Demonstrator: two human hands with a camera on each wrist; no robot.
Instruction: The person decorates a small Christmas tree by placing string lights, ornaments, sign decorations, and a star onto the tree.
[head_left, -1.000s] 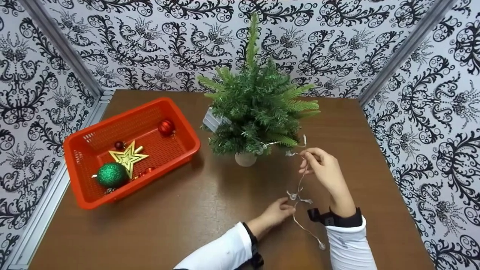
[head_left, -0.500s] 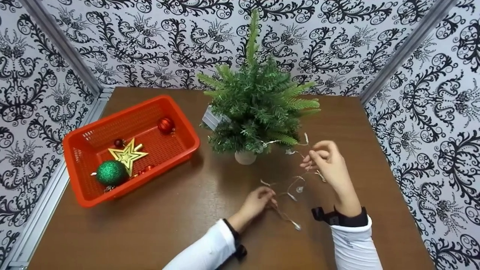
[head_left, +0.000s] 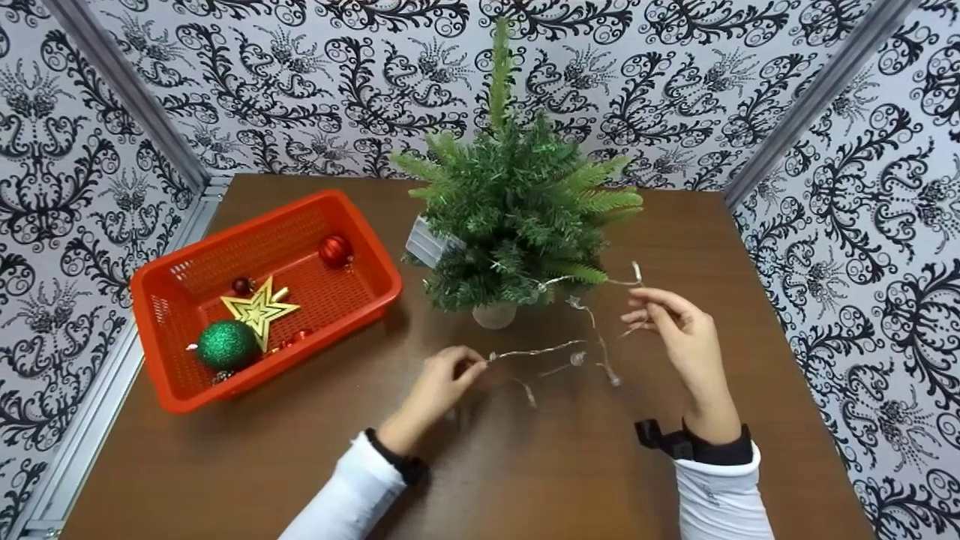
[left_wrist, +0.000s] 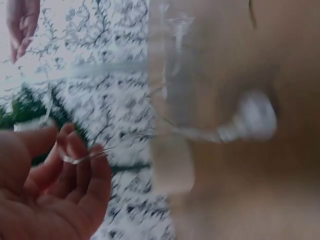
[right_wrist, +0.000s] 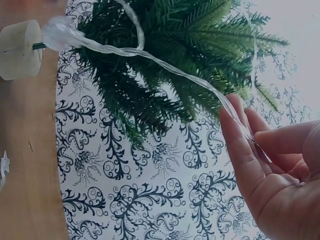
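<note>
A small artificial Christmas tree (head_left: 517,210) stands upright on a pale round base (head_left: 494,315). From its lower right branches comes a string of fairy lights (head_left: 536,352) on clear twisted wire. My left hand (head_left: 442,379), front left of the base, pinches the wire between thumb and fingers. Beyond it in the left wrist view hangs a blurred clear bulb (left_wrist: 257,117). My right hand (head_left: 679,330), right of the tree, pinches another stretch of the wire (right_wrist: 185,74), plain in the right wrist view. Part of the string sags between the hands.
An orange basket (head_left: 266,219) on the left holds a gold star (head_left: 259,311), a green glitter ball (head_left: 226,345), a red ball (head_left: 335,251) and smaller ornaments. A pale ridged box (head_left: 427,241) sits at the tree's left side. Patterned walls (head_left: 315,97) enclose the brown table (head_left: 540,480).
My left hand has moved left and away from me, drawing the fairy lights across in front of the tree. The right hand has shifted slightly right. Tree and basket stay put.
</note>
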